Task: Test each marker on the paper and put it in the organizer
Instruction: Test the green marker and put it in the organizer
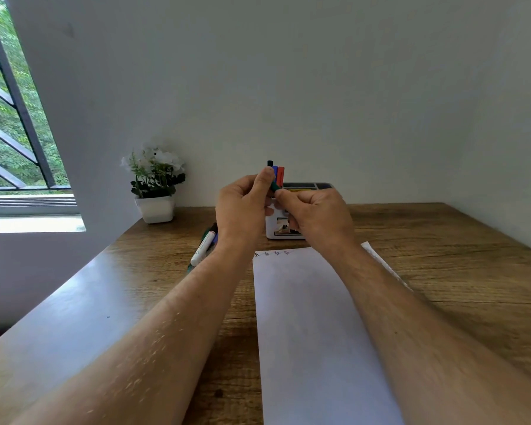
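A: Hands?
B: Left hand (242,204) and right hand (314,214), frame centre, both pinch a green marker (274,187).
A: Organizer?
B: Organizer (284,231) just behind the hands, three markers (277,171) upright inside. Paper (313,332) lower centre.

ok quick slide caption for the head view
Both hands, left and right, hold a green marker above the paper, before the organizer.

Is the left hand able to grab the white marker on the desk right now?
Probably not right away: the left hand is gripping a green marker. The white marker lies uncovered just beside that wrist.
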`<action>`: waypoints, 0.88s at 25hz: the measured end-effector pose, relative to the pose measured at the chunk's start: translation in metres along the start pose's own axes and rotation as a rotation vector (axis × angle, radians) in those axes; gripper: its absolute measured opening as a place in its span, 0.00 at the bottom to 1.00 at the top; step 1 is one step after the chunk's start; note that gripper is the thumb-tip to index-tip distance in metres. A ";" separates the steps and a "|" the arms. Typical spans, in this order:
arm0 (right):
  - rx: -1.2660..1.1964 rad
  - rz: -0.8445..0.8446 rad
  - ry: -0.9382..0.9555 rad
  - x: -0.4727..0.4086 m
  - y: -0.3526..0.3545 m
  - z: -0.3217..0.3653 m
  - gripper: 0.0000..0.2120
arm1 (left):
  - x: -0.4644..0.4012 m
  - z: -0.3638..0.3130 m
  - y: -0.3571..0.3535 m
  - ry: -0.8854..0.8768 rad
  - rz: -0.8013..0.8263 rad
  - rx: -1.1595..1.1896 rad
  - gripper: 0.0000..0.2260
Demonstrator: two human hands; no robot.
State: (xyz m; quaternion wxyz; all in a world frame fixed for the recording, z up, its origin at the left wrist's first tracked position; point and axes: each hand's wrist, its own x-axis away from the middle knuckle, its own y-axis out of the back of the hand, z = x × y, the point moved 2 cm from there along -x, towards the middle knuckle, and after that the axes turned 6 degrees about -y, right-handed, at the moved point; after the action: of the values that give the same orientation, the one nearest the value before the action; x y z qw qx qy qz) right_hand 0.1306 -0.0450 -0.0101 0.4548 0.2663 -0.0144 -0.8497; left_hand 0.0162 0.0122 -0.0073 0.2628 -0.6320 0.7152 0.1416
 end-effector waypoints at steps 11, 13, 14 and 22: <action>-0.041 0.000 -0.024 0.000 0.011 -0.004 0.14 | -0.003 -0.007 0.009 0.158 -0.068 0.596 0.03; -0.188 0.016 -0.029 0.001 0.014 -0.004 0.12 | -0.005 -0.007 0.010 0.190 -0.077 0.763 0.03; -0.262 0.025 -0.035 0.000 0.015 -0.003 0.11 | -0.005 -0.007 0.011 0.203 -0.072 0.814 0.04; -0.373 -0.123 -0.088 -0.007 0.021 -0.006 0.16 | 0.002 -0.004 -0.001 0.312 0.121 0.066 0.19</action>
State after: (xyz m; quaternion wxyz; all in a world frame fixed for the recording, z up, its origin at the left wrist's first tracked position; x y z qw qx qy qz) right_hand 0.1526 -0.0505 -0.0060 0.4425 0.1403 0.1396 -0.8746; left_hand 0.0161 0.0083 -0.0056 0.1602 -0.5932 0.7882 0.0336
